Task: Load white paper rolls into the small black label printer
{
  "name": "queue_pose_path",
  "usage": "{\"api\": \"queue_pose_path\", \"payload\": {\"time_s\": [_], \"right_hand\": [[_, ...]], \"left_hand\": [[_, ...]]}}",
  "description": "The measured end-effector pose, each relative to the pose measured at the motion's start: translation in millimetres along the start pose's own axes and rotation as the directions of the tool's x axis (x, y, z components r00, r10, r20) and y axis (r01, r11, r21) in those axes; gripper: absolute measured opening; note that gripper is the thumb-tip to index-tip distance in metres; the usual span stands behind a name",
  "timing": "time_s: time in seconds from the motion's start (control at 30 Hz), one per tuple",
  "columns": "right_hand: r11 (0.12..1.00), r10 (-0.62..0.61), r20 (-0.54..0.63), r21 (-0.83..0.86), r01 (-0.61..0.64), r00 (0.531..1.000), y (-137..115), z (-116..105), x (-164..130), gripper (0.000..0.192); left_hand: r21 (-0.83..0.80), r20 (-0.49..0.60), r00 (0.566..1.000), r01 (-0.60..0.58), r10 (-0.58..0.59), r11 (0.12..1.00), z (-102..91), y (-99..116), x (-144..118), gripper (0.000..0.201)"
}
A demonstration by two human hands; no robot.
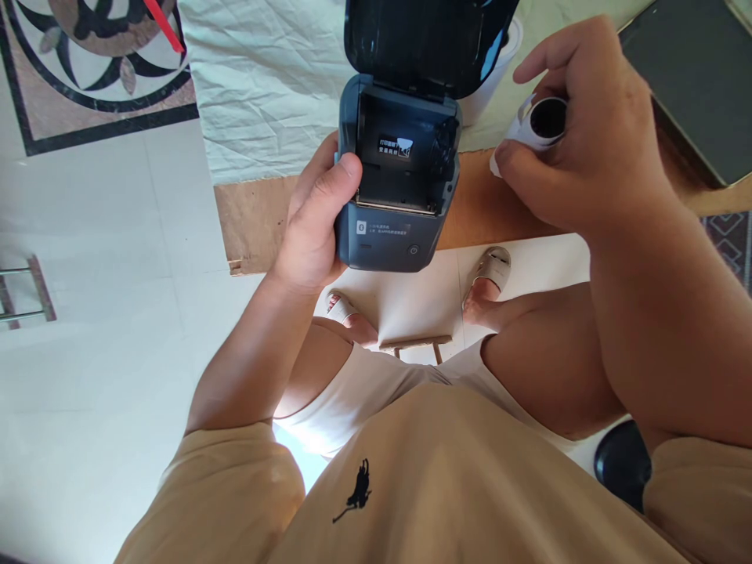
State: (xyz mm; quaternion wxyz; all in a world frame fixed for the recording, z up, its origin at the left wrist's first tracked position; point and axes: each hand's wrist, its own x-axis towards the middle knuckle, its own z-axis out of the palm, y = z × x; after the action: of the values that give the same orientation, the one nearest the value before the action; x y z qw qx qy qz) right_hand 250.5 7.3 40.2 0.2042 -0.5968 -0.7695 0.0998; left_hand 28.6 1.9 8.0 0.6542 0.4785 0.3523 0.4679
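A dark blue label printer (388, 243) is tilted up before me with its black lid (423, 43) swung back. Its paper bay is bare inside, apart from a small printed sticker. My left hand (314, 219) wraps round the printer's left side, thumb on the front edge. To the right, my right hand (587, 133) grips a small white label roll (526, 129) between thumb and fingers, its dark core hole facing me. The roll is apart from the printer. Behind the printer's right side stands a white roll-shaped object (485, 94), partly hidden.
A pale green cloth (258, 94) covers the wooden table (258, 211), whose front edge shows. At the right lies a dark flat panel (699, 78). A red strip (164, 23) shows at upper left. My legs and a stool (417, 342) are below.
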Motion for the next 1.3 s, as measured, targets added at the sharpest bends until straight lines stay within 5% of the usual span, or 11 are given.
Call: {"api": "queue_pose_path", "payload": {"time_s": [1.3], "right_hand": [[0.999, -0.035, 0.004, -0.023, 0.035, 0.999, 5.3, -0.4, 1.2, 0.046]], "left_hand": [[-0.012, 0.034, 0.999, -0.016, 0.016, 1.0, -2.2, -1.6, 1.2, 0.026]]}}
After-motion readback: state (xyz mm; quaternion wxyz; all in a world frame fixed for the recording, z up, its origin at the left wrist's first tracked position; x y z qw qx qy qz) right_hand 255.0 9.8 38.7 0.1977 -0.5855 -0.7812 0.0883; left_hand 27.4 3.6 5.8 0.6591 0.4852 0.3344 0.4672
